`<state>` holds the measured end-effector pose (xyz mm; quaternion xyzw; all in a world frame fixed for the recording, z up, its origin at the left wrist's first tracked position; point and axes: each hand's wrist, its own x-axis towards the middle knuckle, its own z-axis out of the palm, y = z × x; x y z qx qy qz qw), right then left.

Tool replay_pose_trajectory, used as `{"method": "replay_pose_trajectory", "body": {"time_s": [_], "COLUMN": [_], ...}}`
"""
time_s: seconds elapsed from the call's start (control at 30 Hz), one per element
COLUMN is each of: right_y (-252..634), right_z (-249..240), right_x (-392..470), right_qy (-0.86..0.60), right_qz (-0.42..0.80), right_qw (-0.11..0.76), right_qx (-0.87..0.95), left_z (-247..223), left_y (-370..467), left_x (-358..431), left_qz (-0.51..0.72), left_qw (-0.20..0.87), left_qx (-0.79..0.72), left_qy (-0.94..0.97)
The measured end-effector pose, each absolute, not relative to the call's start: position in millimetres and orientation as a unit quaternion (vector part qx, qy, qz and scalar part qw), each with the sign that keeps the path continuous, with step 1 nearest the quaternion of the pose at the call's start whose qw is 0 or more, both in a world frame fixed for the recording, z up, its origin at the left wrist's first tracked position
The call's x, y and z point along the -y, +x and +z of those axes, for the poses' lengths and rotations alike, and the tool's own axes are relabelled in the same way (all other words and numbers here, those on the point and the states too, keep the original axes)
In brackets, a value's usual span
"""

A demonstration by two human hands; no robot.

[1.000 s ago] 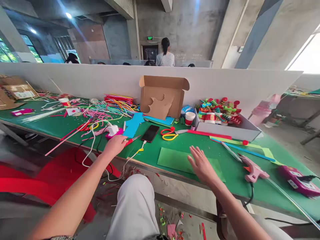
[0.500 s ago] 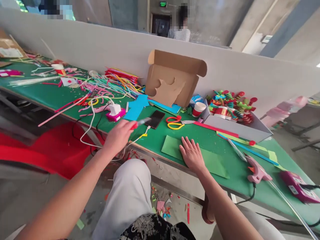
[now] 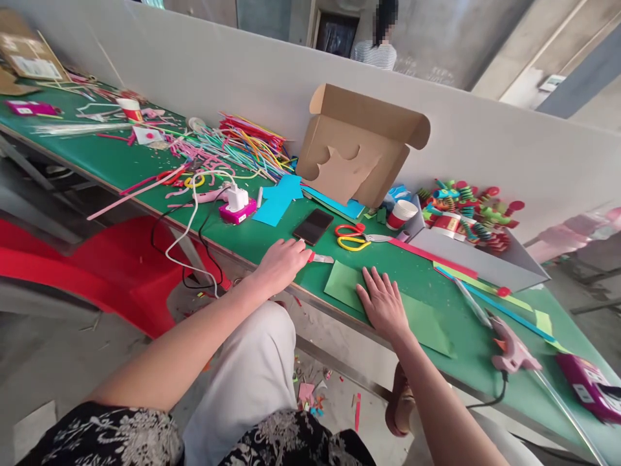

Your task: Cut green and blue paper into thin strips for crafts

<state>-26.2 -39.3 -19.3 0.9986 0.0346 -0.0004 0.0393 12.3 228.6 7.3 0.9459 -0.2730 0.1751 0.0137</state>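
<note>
A green-topped table (image 3: 272, 241) is backed by a pale partition (image 3: 194, 71). Bare concrete walls (image 3: 436, 45) and a dark doorway (image 3: 336, 33) are seen beyond. A red chair (image 3: 111, 272) is placed on the scrap-littered grey floor (image 3: 330, 382).

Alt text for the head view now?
Left hand holds a red-handled metal blade beside a green rectangular paper sheet; right hand lies spread on it. Beyond are a black rectangular phone and red-and-yellow-handled metal scissors.
</note>
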Motion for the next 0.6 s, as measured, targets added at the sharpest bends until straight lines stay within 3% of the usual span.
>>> {"method": "replay_pose_trajectory", "body": {"time_s": [0.2, 0.6], "right_y": [-25, -26], "right_z": [-24, -21], "right_x": [42, 42], "right_qy": [0.999, 0.999], "right_qz": [0.015, 0.004], "right_qw": [0.031, 0.013], "right_qx": [-0.043, -0.053], "left_z": [11, 1], "left_y": [11, -16], "left_x": [-229, -254], "left_qz": [0.214, 0.122], "left_qw": [0.014, 0.122], "left_qx": [0.309, 0.383], "left_qy": [0.927, 0.908]}}
